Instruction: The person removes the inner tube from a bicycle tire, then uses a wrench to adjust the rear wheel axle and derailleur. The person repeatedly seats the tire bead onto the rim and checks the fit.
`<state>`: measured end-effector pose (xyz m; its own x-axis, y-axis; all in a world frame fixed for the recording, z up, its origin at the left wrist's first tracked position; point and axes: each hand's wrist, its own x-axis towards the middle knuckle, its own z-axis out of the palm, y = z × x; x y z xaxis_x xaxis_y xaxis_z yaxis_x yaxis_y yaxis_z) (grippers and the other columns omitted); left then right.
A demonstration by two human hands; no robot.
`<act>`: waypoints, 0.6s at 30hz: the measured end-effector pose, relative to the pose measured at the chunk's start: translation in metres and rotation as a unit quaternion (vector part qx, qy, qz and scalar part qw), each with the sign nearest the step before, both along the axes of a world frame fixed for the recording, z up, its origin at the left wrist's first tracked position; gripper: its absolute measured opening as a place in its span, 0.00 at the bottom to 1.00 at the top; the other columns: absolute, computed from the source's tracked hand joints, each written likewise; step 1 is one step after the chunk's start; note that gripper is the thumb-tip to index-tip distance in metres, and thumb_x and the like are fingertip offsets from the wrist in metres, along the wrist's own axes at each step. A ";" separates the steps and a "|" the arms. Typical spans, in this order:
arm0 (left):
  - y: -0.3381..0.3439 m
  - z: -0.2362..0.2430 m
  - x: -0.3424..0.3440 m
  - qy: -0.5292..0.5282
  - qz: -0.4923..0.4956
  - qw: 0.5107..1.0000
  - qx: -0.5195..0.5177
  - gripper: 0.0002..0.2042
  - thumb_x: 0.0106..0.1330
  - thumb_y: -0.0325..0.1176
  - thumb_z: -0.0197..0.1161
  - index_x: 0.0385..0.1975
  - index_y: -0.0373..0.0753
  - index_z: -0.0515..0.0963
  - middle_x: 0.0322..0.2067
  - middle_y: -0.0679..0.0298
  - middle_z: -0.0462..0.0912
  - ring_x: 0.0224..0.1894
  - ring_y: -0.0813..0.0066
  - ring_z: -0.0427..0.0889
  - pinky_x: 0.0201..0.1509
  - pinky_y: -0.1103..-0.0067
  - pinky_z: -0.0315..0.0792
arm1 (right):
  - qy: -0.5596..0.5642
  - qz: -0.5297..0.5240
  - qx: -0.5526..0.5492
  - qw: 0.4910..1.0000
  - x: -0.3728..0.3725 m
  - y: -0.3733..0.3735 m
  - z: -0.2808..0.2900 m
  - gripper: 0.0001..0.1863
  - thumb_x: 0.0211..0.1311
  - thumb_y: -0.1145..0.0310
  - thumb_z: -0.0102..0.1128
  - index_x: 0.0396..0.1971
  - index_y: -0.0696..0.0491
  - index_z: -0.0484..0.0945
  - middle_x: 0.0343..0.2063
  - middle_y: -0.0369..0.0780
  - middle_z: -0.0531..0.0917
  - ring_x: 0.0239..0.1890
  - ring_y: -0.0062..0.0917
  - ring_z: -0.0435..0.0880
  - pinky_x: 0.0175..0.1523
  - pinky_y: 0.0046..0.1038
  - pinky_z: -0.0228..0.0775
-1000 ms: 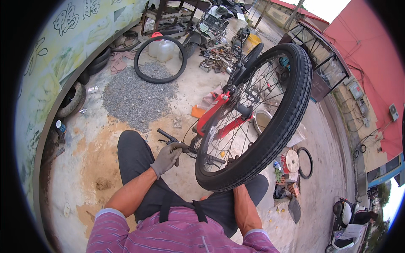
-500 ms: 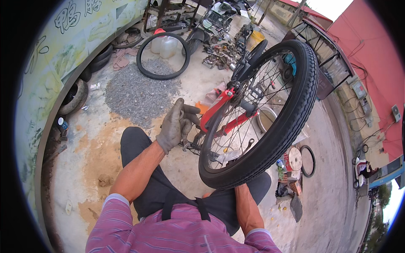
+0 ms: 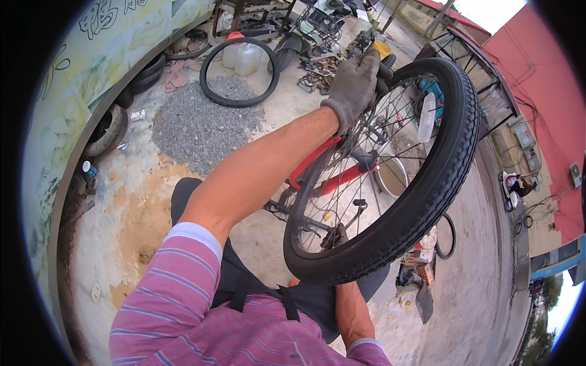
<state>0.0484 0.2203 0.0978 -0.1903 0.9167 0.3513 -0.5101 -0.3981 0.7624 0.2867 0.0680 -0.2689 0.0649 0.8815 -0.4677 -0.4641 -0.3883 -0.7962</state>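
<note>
Head view shows the person's right hand [image 3: 335, 235] low behind the spokes; I cannot tell what it holds. A big black bike wheel [image 3: 421, 195] stands up over the lap. Farther off, the gloved left hand [image 3: 355, 85] grips its top edge.

Single head-worn fisheye view, looking steeply down and forward from above the person's chest. The wheel [image 3: 390, 177] sits close, filling the centre; the ground [image 3: 152, 207] and yard curve away toward the dark rim.
</note>
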 end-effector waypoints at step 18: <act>0.060 -0.021 0.041 0.362 0.197 0.910 -0.039 0.28 0.78 0.55 0.49 0.30 0.35 0.83 0.23 0.55 0.85 0.29 0.57 0.87 0.39 0.64 0.77 | -0.092 0.015 0.003 0.996 -0.014 -0.004 0.027 0.26 0.79 0.43 0.45 0.28 0.50 0.72 0.12 0.32 0.64 0.13 0.23 0.63 0.20 0.26 0.56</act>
<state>0.0890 0.2807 0.0768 -0.2534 0.8554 0.4518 0.3079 -0.3714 0.8759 0.2730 0.0637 -0.2417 0.1220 0.8868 -0.4457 -0.2986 -0.3954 -0.8686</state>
